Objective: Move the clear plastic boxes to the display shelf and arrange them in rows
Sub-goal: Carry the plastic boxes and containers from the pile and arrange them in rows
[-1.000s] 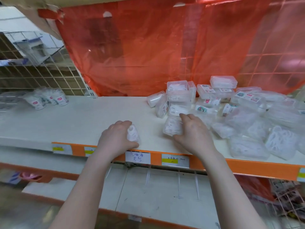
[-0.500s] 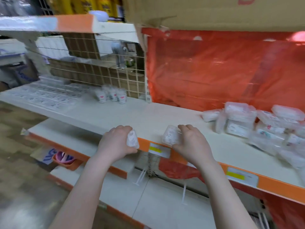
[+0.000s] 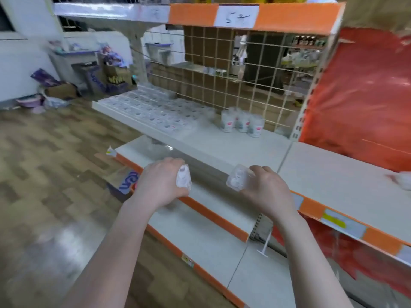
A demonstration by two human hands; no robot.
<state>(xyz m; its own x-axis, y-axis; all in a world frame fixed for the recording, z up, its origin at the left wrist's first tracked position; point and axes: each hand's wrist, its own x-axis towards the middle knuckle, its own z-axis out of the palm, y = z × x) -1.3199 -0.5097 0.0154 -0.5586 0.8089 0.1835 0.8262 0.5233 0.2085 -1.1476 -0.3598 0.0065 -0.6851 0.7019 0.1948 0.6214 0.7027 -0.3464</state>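
Note:
My left hand (image 3: 161,183) grips a small clear plastic box (image 3: 183,179) with white contents. A second clear plastic box (image 3: 238,178) sits in the grip of my right hand (image 3: 264,187). Both hands hover in front of the white display shelf (image 3: 222,143), over its front edge. Rows of clear boxes (image 3: 151,110) lie flat on the shelf's left part. At the far right edge one more clear box (image 3: 402,180) shows, blurred.
Three white cups (image 3: 242,122) stand at the back of the shelf by a wire grid panel (image 3: 240,74). A red plastic sheet (image 3: 360,96) hangs at the right. A lower shelf (image 3: 200,218) with an orange edge juts out below. Boxes and bags (image 3: 66,90) lie on the wooden floor at left.
The view has swung left, away from the pile of loose boxes. Both hands lifted off the shelf, each carrying its box leftward toward the arranged rows.

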